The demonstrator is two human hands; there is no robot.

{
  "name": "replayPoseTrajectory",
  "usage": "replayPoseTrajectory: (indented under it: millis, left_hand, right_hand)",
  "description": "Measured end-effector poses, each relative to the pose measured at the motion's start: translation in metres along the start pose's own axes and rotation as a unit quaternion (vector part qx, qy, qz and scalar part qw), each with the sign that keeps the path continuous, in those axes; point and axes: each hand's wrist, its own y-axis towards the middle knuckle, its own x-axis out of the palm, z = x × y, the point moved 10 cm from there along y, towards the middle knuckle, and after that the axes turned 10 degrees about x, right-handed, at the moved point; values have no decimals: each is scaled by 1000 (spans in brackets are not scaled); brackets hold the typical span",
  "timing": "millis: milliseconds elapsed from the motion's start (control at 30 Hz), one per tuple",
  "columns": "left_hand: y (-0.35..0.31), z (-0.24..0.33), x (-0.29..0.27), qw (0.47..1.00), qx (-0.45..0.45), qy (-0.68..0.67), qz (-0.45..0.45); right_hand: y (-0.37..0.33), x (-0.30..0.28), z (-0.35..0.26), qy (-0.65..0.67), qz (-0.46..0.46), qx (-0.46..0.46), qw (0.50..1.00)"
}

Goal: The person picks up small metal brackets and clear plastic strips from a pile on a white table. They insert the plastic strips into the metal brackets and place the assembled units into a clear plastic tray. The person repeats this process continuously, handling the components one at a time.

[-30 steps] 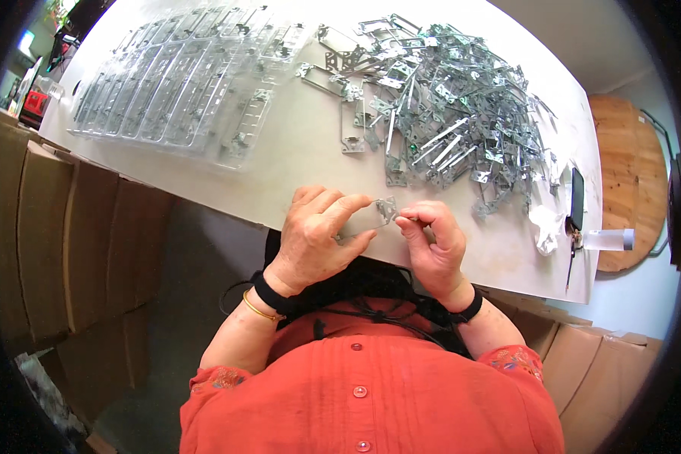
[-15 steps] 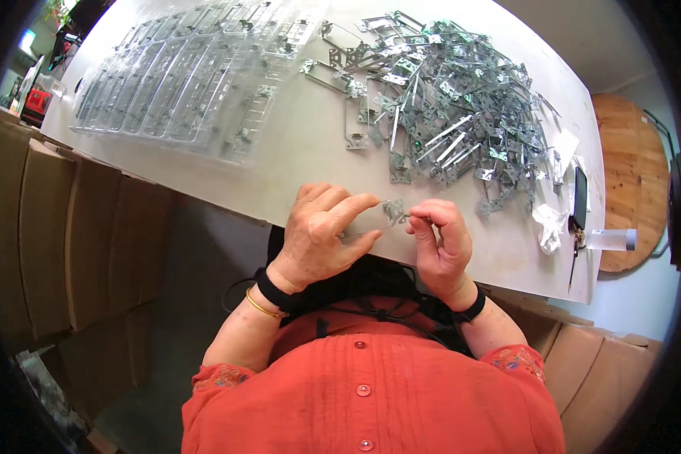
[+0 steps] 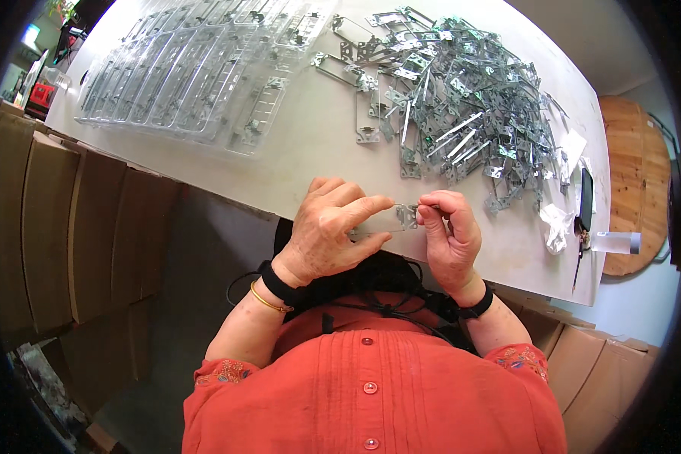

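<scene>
Near the front edge of the table, my left hand (image 3: pixel 327 228) grips a thin metal bracket (image 3: pixel 406 217) between thumb and fingers, and its left part is hidden by the hand. At the bracket's right end, the thumb and fingertips of my right hand (image 3: pixel 454 236) are pinched together. A small dark bit shows at those fingertips, too small to name. Beyond my hands lies a big heap of similar metal brackets (image 3: pixel 473 106), with one loose bracket (image 3: pixel 368 121) at its left side.
Clear plastic trays (image 3: pixel 181 83) with metal parts in their slots sit at the far left of the white table (image 3: pixel 299 151). Crumpled tissue (image 3: pixel 556 227), a dark phone-like object (image 3: pixel 586 198) and a clear cylinder (image 3: pixel 615 242) lie at right. Cardboard boxes (image 3: pixel 91 227) stand left.
The view has shifted slightly, so table and hands appear a little further right. The bracket stays in my left hand; my right fingertips still pinch at its right end.
</scene>
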Motion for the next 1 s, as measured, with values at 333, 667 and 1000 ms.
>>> replayPoseTrajectory:
  millis: [333, 667, 1000]
  left_hand:
    - [1, 0, 0, 1000, 1, -2, 0]
    - [1, 0, 0, 1000, -2, -3, -5]
    - [2, 0, 1, 1000, -1, -1, -6]
  right_hand:
    - [1, 0, -5, -2, -2, -2, 1000]
    - [2, 1, -8, -18, 0, -5, 1000]
    - [3, 2, -10, -34, -2, -21, 999]
